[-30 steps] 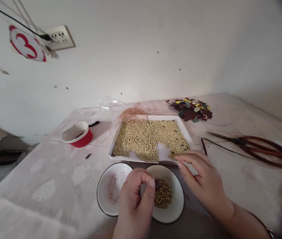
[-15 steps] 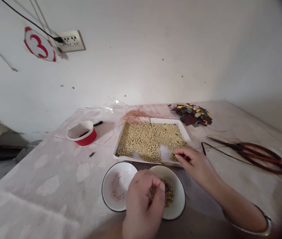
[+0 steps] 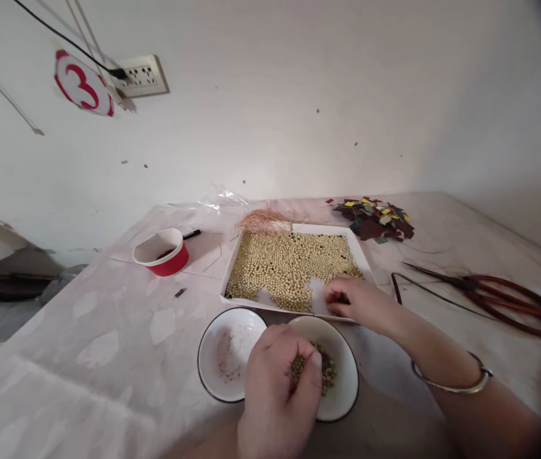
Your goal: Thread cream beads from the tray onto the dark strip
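Note:
A white tray point(image 3: 364, 258) holds a layer of small pale yellow beads, with bare white patches along its near side. My right hand point(image 3: 349, 298) is in the tray's near right corner, fingers pinched together; what they hold, if anything, is hidden. In front of the tray, my left hand point(image 3: 282, 382) is closed, thumb against the index finger, with its contents too small to name. It hangs between a white bowl with pinkish residue point(image 3: 241, 335) and a second bowl point(image 3: 344, 398) with darker greenish-brown beads, partly covering both.
A red and white paper tub point(image 3: 172, 260) and a black pen point(image 3: 192, 234) lie left. Behind the tray are copper-coloured strands point(image 3: 263, 220) and clear plastic. Coloured scraps point(image 3: 375, 220) are piled back right; large scissors point(image 3: 513, 303) and a thin dark cord lie right.
My right hand has moved slightly left and lower into the tray's corner, its fingers closer to the beads. My left hand has kept its closed pose. The view has shifted a little.

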The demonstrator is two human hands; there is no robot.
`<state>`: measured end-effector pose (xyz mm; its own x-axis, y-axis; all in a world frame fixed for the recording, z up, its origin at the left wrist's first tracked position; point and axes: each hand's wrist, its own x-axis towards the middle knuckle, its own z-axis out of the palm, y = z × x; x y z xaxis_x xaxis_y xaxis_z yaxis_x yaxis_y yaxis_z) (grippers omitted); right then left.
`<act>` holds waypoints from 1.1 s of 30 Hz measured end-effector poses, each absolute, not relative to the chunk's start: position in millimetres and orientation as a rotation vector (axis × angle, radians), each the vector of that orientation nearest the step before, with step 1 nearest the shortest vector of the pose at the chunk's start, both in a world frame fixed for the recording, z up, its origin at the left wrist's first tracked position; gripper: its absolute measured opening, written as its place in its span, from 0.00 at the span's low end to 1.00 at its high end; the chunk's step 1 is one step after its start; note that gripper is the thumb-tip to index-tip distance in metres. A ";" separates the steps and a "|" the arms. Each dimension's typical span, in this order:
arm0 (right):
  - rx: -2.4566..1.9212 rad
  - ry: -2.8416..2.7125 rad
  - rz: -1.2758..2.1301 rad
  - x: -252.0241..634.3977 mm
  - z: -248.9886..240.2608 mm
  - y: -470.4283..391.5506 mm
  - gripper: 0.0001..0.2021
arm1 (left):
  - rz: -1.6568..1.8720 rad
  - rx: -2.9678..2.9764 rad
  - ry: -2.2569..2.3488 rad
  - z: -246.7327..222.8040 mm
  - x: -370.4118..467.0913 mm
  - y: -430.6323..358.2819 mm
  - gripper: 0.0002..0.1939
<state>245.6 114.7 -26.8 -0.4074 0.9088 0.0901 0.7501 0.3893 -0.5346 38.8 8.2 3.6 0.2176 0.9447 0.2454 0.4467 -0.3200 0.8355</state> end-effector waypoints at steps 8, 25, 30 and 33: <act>-1.454 -2.189 0.611 248.6 -30.0 112.9 0.05 | 1.036 1.875 1.264 2.9 39.3 7.4 0.08; -0.831 -2.203 0.418 195.6 33.8 37.3 0.06 | 1.115 1.192 1.174 11.4 36.1 11.1 0.10; -0.863 -2.236 0.297 193.1 26.2 39.4 0.08 | 1.159 1.208 1.188 10.3 35.9 10.5 0.10; -0.871 -2.226 0.285 193.0 25.6 40.8 0.09 | 1.169 1.209 1.193 9.6 35.8 11.7 0.10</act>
